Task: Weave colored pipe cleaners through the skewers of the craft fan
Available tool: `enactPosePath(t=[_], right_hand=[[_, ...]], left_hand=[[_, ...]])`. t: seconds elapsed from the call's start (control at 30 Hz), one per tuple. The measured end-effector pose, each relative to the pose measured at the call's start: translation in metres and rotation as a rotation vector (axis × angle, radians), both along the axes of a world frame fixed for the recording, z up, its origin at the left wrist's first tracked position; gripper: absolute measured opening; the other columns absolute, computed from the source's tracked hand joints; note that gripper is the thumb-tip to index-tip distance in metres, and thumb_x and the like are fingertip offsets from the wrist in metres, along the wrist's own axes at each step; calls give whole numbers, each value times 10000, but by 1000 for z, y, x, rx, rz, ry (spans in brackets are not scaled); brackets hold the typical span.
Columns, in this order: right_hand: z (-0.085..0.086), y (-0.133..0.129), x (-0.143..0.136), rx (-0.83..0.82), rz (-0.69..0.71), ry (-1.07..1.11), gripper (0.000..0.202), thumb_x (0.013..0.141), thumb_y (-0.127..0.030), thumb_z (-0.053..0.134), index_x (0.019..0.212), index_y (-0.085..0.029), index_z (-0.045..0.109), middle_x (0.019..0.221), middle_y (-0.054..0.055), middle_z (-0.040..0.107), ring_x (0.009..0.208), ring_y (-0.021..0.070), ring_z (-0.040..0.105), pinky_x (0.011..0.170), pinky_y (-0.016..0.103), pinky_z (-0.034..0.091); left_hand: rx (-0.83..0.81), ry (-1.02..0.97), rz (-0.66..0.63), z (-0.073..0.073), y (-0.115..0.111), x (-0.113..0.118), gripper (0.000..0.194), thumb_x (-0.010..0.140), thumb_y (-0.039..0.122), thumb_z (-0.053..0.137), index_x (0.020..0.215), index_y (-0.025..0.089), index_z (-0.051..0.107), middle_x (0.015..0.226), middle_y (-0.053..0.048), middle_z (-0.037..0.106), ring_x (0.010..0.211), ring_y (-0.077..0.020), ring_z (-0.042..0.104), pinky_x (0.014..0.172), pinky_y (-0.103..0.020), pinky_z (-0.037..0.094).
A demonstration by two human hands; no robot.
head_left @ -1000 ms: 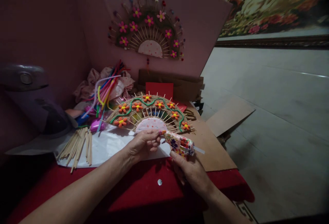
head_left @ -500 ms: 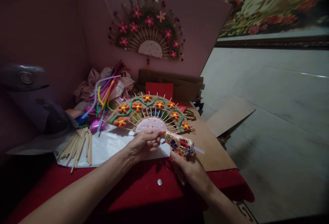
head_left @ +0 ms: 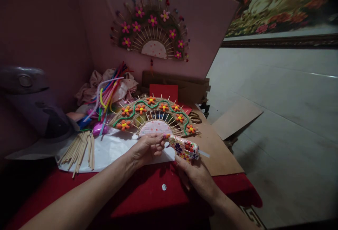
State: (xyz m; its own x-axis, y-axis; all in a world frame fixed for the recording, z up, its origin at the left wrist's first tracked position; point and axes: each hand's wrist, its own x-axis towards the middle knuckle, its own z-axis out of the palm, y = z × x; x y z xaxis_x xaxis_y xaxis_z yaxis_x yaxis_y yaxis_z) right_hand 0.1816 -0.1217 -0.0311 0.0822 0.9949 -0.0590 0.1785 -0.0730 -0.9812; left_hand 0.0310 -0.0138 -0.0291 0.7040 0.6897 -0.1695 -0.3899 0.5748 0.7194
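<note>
From here, the fan (head_left: 155,128) sits mid-tabletop (head_left: 139,191), with the cardboard (head_left: 224,159) along the right edge. Before the fan's right half is the glue gun (head_left: 182,145) — in the right grip (head_left: 195,173), nose beside the left grip (head_left: 148,147). The sticks (head_left: 79,149) lie on the sheet (head_left: 113,156) towards the left edge; the bundle (head_left: 112,92) is behind them, near the back left corner. A disc (head_left: 164,187) lies closer to the front edge. Past the back edge, higher up — a second fan (head_left: 154,49) against the panel (head_left: 206,36).
</note>
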Motion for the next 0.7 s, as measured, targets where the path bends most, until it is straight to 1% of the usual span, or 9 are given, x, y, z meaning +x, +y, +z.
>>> enactPosePath(t=[0.13,0.37,0.53,0.7], right_hand=[[-1,1,1,10,6,-16,350,830,-477,510,665,-170,480,372,-84,386,281,49,332,292,167,236],[-4,1,2,3,12,-3,355,827,-489,510,666,-175,475,388,-83,392,287,45,332,286,161,238],[-3,1,2,-7,4,0,366,819,-491,521,643,-174,473,402,-79,392,288,42,328,286,165,245],[0,0,1,-4,-5,-19,360,817,-486,523,646,-173,478,388,-77,392,288,48,337,290,169,247]], left_hand=[[-1,4,4,0,-1,0,173,697,209,708,730,70,610,582,-7,515,445,-28,379,385,-142,227],[-4,3,1,-2,0,0,183,693,213,714,757,69,621,597,-11,519,435,-21,374,377,-138,220],[-7,-3,-1,-3,1,1,196,692,215,716,792,69,632,615,-13,514,450,-24,402,380,-130,230],[-6,1,-2,-3,1,0,204,694,218,716,805,68,633,617,-10,508,448,-19,394,382,-128,234]])
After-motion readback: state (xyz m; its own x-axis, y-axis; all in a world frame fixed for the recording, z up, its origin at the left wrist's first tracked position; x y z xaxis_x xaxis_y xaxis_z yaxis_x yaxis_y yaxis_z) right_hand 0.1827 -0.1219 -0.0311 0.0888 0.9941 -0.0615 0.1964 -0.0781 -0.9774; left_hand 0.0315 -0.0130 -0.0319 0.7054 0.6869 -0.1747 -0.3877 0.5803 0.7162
